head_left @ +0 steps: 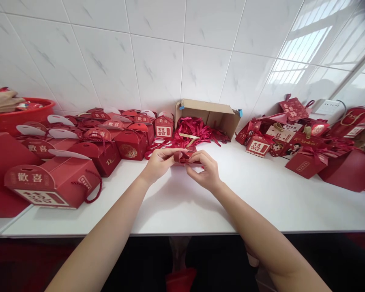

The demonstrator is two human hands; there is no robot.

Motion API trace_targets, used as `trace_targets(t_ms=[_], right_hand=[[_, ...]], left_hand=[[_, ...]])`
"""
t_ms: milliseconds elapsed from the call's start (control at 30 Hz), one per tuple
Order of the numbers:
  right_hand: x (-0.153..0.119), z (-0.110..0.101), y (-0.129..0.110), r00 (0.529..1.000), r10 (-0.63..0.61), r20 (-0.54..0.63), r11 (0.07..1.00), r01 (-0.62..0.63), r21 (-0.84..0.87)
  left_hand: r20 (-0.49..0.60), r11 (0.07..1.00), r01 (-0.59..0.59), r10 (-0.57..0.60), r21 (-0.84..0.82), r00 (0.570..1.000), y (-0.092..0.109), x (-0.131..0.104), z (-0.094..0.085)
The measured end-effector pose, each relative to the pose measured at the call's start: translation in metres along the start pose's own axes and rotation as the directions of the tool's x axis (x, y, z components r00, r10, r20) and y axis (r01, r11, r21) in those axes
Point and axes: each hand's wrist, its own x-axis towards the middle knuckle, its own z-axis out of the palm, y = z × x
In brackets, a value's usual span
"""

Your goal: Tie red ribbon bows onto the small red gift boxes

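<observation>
Both hands meet over the middle of the white table (182, 211), at a small red box (182, 157) that they partly cover. My left hand (158, 164) pinches the box's left side near its top with thumb and index finger. On the right side, my right hand (205, 169) grips the box's upper part between thumb and curled fingers. Just behind them, glossy red ribbons (193, 129) spill from a cardboard box (205, 106) lying on its side. What lies under my fingertips is too small to make out.
Rows of red gift boxes (130, 144) fill the left side, with a larger box (53, 180) in front. Another person's hand (4, 100) is over a red basin (45, 107) at far left. More gift boxes (305, 162) crowd the right, beside a white power strip (326, 106). A tiled wall stands behind.
</observation>
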Motion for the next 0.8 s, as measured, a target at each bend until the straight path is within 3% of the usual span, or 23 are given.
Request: trace_targets(t_ms=[267, 467, 600, 700, 800], right_hand=[[0.0009, -0.0025, -0.0006, 1.000, -0.009, -0.012, 1.000, 0.010, 0.018], [0.0003, -0.0033, -0.0023, 1.000, -0.021, 0.007, 1.000, 0.021, 0.013], [-0.0042, -0.0029, 0.0020, 0.997, 0.070, 0.017, 0.997, -0.070, 0.037], [-0.0061, -0.0035, 0.0049, 0.994, 0.100, 0.042, 0.994, -0.101, 0.028], [-0.0037, -0.0047, 0.0050, 0.999, 0.039, 0.038, 0.999, -0.039, 0.003]], left_hand=[[-0.003, 0.995, -0.036, 0.036, 0.094, 0.999, -0.0008, -0.0021, -0.0021], [0.073, 0.997, -0.039, 0.035, 0.062, 0.997, 0.0020, -0.0029, -0.0007], [0.104, 0.997, -0.062, 0.057, 0.043, 0.993, 0.0025, -0.0037, -0.0029], [0.145, 0.990, -0.092, 0.077, 0.102, 0.986, 0.0032, -0.0050, -0.0040], [0.146, 0.972, -0.125, 0.097, 0.198, 0.985, 0.0037, -0.0062, -0.0029]])
